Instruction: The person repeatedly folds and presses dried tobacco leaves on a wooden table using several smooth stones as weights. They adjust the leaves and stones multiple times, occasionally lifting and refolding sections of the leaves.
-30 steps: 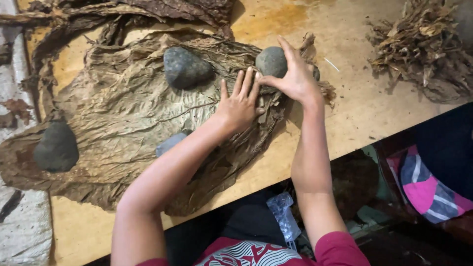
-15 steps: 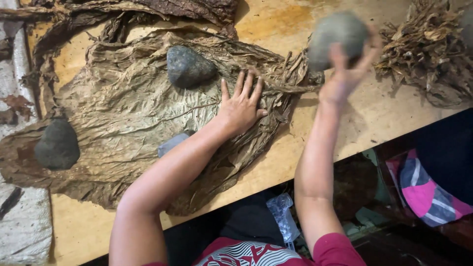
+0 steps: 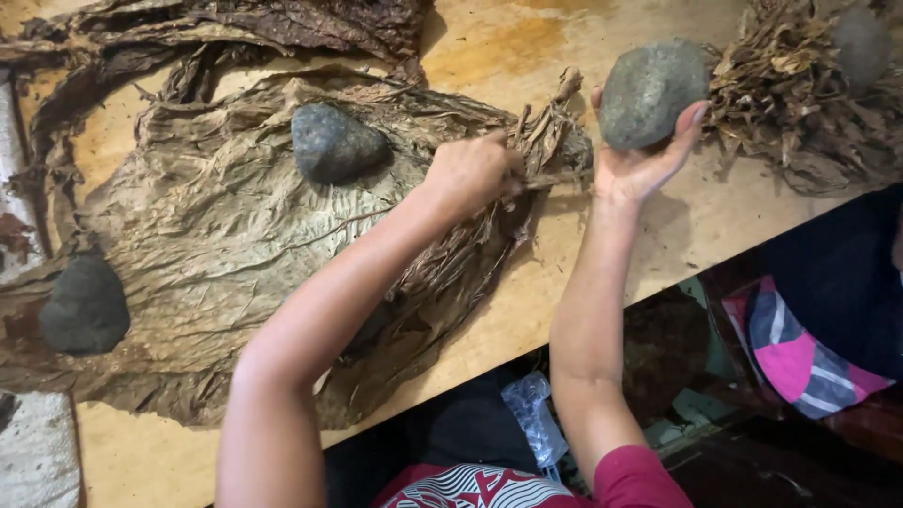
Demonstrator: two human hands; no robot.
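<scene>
Wooden table [image 3: 527,42] fills most of the frame, running from upper left down to a slanted edge at lower right. Big flattened dried leaves [image 3: 216,235], brown and crinkled, cover the left and centre of it; darker leaves [image 3: 282,19] are bunched along the top edge. Pile of dried leaf scraps [image 3: 800,103] in the upper right corner, well apart from the flat leaves. Pale cloth strip [image 3: 38,452] at lower left edge.

Below the table edge, lower right: a pink, grey and dark striped cloth [image 3: 800,353], and a crumpled clear plastic bag [image 3: 531,414] near bottom centre. Red sleeve [image 3: 640,480] at the bottom.

Three stones. Right stone [image 3: 652,91], grey and rounded, upper right of centre, lifted off the table and gripped from below in the right hand [image 3: 640,165], fingers curled up around its sides. Middle stone [image 3: 334,143] sits on the flat leaves, upper centre-left, nobody touching it. Left stone [image 3: 83,306], dark, sits on the leaf edge at far left.

Left hand [image 3: 475,169] in the centre of the frame, clenched, pinching the twisted stem end of the leaves [image 3: 555,150] just left of the right hand. That stem end is bunched and raised at the leaf's right edge, close under the lifted stone but not touching it.
</scene>
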